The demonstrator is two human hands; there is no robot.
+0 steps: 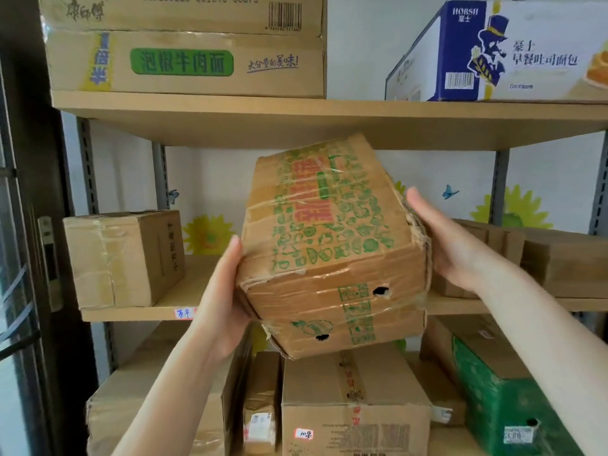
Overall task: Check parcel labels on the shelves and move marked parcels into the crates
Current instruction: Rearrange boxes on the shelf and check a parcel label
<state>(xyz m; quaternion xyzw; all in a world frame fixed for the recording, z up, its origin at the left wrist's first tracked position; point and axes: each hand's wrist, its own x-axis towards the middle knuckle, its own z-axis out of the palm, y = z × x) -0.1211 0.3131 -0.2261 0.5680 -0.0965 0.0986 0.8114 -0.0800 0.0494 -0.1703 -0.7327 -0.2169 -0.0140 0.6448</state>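
The shelf unit (296, 116) fills your view, with cartons on every level. In front of its middle level you hold the taped, green-printed parcel (329, 245) tilted in the air. Your left hand (223, 297) grips its lower left corner and your right hand (441, 238) clasps its right side. The fingers of both are hidden behind it.

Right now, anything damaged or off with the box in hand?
The carton is battered: two punched holes in its near face, torn right edge, wrinkled tape. Left hand and right hand hold it tilted.
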